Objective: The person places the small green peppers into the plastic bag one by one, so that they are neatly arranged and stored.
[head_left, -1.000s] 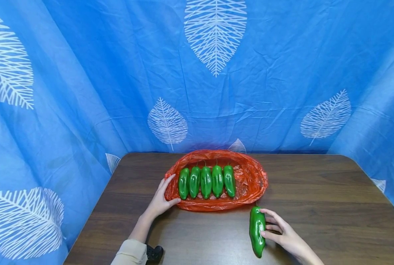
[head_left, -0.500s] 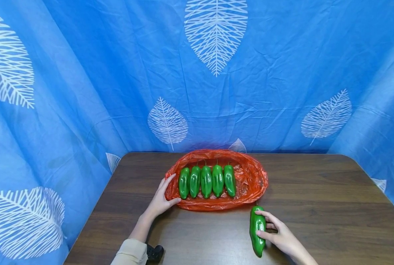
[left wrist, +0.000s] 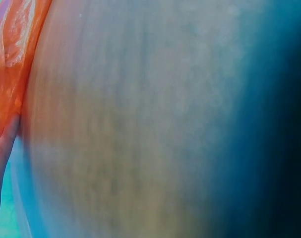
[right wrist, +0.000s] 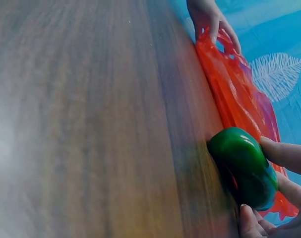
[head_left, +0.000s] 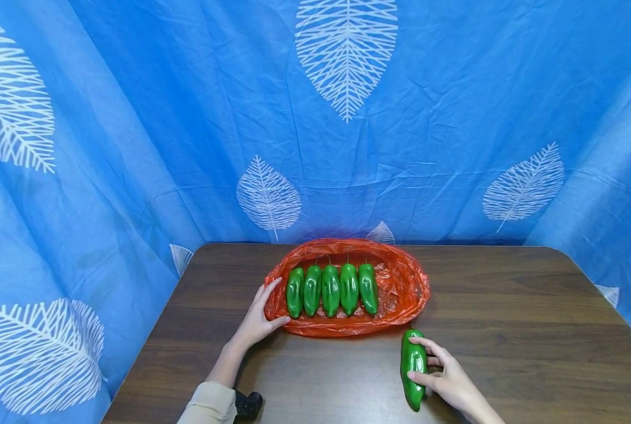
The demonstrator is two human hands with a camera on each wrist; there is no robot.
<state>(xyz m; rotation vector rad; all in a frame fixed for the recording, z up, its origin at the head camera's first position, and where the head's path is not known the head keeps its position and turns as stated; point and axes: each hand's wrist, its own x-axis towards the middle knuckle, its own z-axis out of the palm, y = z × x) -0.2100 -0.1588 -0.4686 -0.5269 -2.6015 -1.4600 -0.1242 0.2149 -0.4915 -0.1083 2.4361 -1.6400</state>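
Note:
An unfolded red plastic bag (head_left: 406, 294) lies with its mouth open upward near the table's back edge. Inside, several glossy green peppers (head_left: 330, 291) stand side by side in a row, mostly toward the left. My left hand (head_left: 254, 321) holds the bag's left end, its thumb on the front rim and fingers along the side. On the table, in front of the bag's right end, lies another green pepper (head_left: 412, 359). My right hand (head_left: 448, 377) grips it from the right, thumb on top; the right wrist view shows fingertips around this pepper (right wrist: 242, 158).
The brown wooden table (head_left: 506, 306) extends to both sides of the bag. Behind and beside it hangs a blue curtain (head_left: 347, 176) with white leaf prints. A small black device (head_left: 248, 406) sits at my left wrist.
My right hand has shifted slightly left, its thumb and fingers reaching further over the lone pepper. That pepper has barely moved, and the left hand stays on the bag.

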